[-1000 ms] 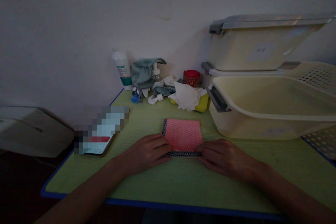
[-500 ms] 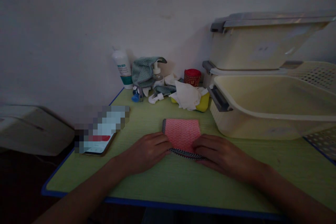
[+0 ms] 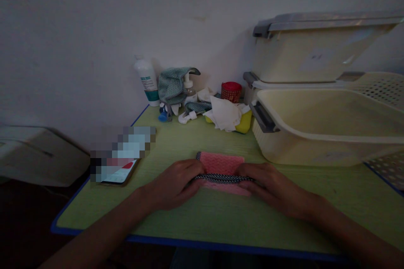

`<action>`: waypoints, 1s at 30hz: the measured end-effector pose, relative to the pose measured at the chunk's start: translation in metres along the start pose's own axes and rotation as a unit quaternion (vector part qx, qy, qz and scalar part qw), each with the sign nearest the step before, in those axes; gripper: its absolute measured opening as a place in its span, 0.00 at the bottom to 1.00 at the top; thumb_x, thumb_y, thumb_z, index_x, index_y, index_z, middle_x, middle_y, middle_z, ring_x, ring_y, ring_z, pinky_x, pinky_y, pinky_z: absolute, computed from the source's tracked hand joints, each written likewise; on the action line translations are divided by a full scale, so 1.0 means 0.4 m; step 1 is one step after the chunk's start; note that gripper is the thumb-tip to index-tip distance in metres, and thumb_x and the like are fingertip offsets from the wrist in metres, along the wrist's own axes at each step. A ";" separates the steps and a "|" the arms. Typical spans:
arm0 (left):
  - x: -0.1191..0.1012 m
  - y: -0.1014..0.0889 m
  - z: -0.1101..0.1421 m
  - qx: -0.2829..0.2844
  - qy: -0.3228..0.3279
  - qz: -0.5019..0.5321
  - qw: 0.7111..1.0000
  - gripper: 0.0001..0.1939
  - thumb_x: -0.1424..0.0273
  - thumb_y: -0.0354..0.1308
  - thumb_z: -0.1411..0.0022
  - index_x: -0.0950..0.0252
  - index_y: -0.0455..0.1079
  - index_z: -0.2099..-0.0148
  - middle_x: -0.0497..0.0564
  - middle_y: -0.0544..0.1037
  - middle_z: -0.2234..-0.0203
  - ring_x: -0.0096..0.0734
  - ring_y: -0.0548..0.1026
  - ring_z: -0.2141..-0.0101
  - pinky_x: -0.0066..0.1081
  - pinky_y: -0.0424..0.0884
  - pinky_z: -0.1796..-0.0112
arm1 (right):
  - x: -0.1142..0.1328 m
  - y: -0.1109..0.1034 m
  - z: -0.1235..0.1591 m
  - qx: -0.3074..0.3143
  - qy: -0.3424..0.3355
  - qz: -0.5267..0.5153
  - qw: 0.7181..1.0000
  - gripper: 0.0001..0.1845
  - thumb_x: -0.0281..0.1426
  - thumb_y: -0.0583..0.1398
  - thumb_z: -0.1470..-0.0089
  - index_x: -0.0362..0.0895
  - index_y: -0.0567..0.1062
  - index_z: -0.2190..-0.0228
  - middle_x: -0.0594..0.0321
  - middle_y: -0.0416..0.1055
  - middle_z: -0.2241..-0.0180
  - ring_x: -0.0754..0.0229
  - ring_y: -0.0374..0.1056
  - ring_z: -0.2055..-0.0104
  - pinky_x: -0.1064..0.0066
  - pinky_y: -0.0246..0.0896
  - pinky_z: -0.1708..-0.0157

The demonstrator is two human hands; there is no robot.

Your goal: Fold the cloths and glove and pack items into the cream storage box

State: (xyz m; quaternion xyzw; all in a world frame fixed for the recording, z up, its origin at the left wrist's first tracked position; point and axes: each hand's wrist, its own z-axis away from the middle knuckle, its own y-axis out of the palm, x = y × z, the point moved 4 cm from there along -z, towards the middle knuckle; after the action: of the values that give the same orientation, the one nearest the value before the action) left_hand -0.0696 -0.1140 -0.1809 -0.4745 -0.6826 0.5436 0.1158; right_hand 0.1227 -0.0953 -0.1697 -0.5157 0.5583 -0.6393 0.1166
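A folded pink cloth (image 3: pixel 222 164) with a black-and-white checked hem lies on the green table (image 3: pixel 202 222) in front of me. My left hand (image 3: pixel 181 183) pinches the near hem at its left end, thumb below and fingers above. At the right end of the same hem, my right hand (image 3: pixel 268 185) grips the fabric in the same way. The hem is lifted slightly between them, and a strip of pink shows beneath it on the near side. My fingertips partly hide both ends of the hem.
A phone (image 3: pixel 123 168) lies at the left. Along the wall stand a white bottle (image 3: pixel 147 82), a grey-green cloth (image 3: pixel 172 86) draped by a pump bottle (image 3: pixel 189 90), white tissues (image 3: pixel 224 113) and a red container (image 3: pixel 231 92). Cream bins (image 3: pixel 303 151) fill the right side.
The cloth's near hem has come up off the table and tilted, exposing pink fabric below it. Both hands have shifted their hold, thumbs now under the hem.
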 end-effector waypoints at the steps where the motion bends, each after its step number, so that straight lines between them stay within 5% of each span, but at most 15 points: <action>1: 0.001 -0.002 -0.002 -0.005 -0.014 0.022 1.000 0.11 0.71 0.41 0.34 0.67 0.65 0.62 0.52 0.74 0.72 0.28 0.71 0.71 0.29 0.69 0.68 | -0.002 -0.001 -0.002 -0.003 0.013 -0.022 1.000 0.17 0.36 0.46 0.38 0.42 0.69 0.70 0.60 0.71 0.73 0.62 0.66 0.71 0.72 0.60 0.71; 10: 0.052 0.018 -0.027 -0.014 -0.257 0.178 0.950 0.14 0.66 0.46 0.38 0.67 0.62 0.73 0.41 0.60 0.84 0.21 0.59 0.81 0.22 0.54 0.79 | -0.067 0.019 -0.033 -0.068 0.159 -0.150 0.973 0.13 0.33 0.51 0.43 0.44 0.63 0.78 0.69 0.59 0.82 0.67 0.58 0.81 0.75 0.52 0.80; 14: 0.074 0.036 -0.026 -0.035 -0.306 0.237 0.921 0.09 0.67 0.49 0.41 0.67 0.66 0.65 0.41 0.63 0.82 0.21 0.60 0.81 0.21 0.54 0.80 | -0.083 0.026 -0.043 -0.077 0.207 -0.156 0.963 0.11 0.31 0.54 0.46 0.43 0.64 0.79 0.71 0.58 0.84 0.67 0.57 0.82 0.76 0.49 0.82; 20: 0.074 0.040 -0.029 -0.065 -0.305 0.236 0.920 0.08 0.70 0.51 0.42 0.68 0.69 0.66 0.46 0.72 0.77 0.22 0.67 0.78 0.22 0.61 0.77 | -0.082 0.026 -0.045 -0.094 0.207 -0.145 0.963 0.10 0.30 0.55 0.47 0.43 0.66 0.79 0.71 0.60 0.85 0.68 0.59 0.84 0.76 0.51 0.83; 30: 0.052 0.020 -0.030 -0.113 -0.235 0.064 0.963 0.09 0.74 0.51 0.41 0.68 0.74 0.68 0.49 0.74 0.76 0.24 0.70 0.77 0.24 0.64 0.76 | -0.069 0.010 -0.045 -0.112 0.148 -0.020 0.982 0.09 0.28 0.56 0.46 0.43 0.71 0.76 0.68 0.67 0.83 0.65 0.65 0.81 0.75 0.55 0.79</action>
State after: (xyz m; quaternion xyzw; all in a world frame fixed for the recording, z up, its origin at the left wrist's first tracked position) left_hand -0.0682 -0.0909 -0.1905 -0.3862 -0.7157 0.5654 -0.1376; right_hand 0.1188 -0.0659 -0.1846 -0.4363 0.6272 -0.6441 -0.0386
